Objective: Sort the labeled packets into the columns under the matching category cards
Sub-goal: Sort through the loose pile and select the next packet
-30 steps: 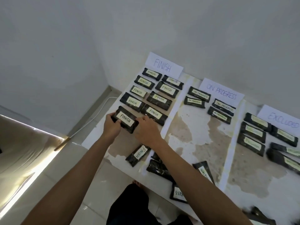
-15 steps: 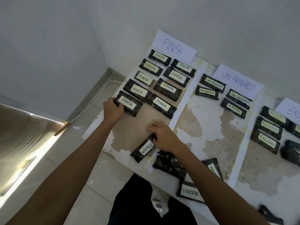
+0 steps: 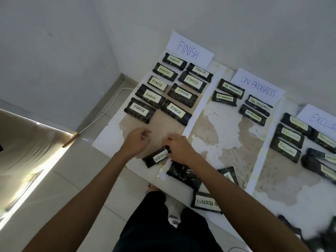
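My right hand [image 3: 179, 149] grips the far end of a black packet labelled FINISH [image 3: 156, 157], which lies slanted near the table's front edge. My left hand [image 3: 136, 141] hovers beside it with loosely curled fingers, holding nothing. Under the FINISH card [image 3: 189, 50] lie several FINISH packets in two rows; the nearest one [image 3: 140, 110] sits at the front left. Below the ON PROGRESS card [image 3: 258, 86] are several matching packets. The EXCLUDED card [image 3: 321, 120] at the right edge heads more packets.
Unsorted packets lie by the front edge: a dark one [image 3: 183, 174] with its label hidden, an ON PROGRESS one [image 3: 206, 202], another [image 3: 228, 174] partly under my right arm. White strips [image 3: 205, 99] divide the columns. Walls stand behind and to the left. My legs are below.
My left hand let go of the placed FINISH packet and drew back toward the front. My right hand stays on the slanted FINISH packet. The camera tilted slightly.
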A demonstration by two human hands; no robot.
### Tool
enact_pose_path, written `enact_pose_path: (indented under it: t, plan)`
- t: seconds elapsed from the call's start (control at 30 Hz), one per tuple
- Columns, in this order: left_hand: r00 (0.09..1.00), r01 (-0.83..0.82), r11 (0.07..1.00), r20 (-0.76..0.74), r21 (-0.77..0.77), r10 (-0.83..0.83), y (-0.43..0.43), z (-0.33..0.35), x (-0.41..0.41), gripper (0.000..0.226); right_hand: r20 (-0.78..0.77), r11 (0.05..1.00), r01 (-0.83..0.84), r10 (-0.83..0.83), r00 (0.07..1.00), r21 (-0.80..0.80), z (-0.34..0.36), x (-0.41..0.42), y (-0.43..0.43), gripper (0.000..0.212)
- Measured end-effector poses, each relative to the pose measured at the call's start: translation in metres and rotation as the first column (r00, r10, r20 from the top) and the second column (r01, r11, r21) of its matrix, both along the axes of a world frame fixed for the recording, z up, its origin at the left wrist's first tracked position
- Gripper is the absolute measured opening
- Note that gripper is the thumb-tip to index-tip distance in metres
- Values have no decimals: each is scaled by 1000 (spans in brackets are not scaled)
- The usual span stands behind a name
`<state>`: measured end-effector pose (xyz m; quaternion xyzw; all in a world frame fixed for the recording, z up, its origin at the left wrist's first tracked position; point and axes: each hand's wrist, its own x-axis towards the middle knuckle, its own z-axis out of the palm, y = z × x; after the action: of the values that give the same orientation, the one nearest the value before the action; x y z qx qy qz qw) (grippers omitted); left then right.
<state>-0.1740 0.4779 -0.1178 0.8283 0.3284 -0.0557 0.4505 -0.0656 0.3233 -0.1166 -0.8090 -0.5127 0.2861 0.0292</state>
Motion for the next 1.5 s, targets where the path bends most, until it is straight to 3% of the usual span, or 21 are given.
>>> enact_pose_path:
  t: [0.17,0.27,0.33,0.43,0.5,0.6,0.73,0.93,1.1,1.2,1.4,1.5]
  plan:
    - [985,163,984,-49,-74,-167,-40,-2,-20,30,-269,963,267,-246,931,45,8,6,-10,24]
    - [985,172,984,-25,-52,-173,-49,-1,-21,28,-432,903,425,-357,829,69,20,9,-12,34]
    - [994,100,990,-32,-95,-104,-50,0,-17,29,-486,838,536,-429,761,100,26,10,-10,47]
    - [981,-193,915,-80,-354,176,-55,4,-9,31,-516,719,685,-546,660,116,29,6,-4,59]
    - [918,-393,769,-162,-504,363,-58,4,-3,30,-486,722,687,-571,662,87,29,2,-2,64]
    - [835,-527,607,-231,-595,499,-58,-1,7,28,-495,812,584,-503,708,11,27,-5,-2,66]
    - [803,-554,528,-247,-644,542,-56,-4,23,25,-383,854,516,-455,804,69,14,-10,4,65]
    - [831,-530,667,-163,-524,532,-49,-10,39,36,-90,825,497,-492,866,271,-4,1,19,43]
    - [900,-413,866,20,-281,435,-48,-6,39,67,-65,842,456,-458,887,289,-19,14,26,49]
    - [965,-245,955,51,-167,256,-47,-16,38,66,-100,829,467,-460,882,308,-24,19,25,53]
    - [981,-180,969,44,-170,190,-45,-11,40,65,-161,872,383,-349,923,304,-21,27,12,59]
    - [985,-166,968,19,-188,172,-50,0,34,67,-195,856,431,-388,901,285,-9,31,-7,61]
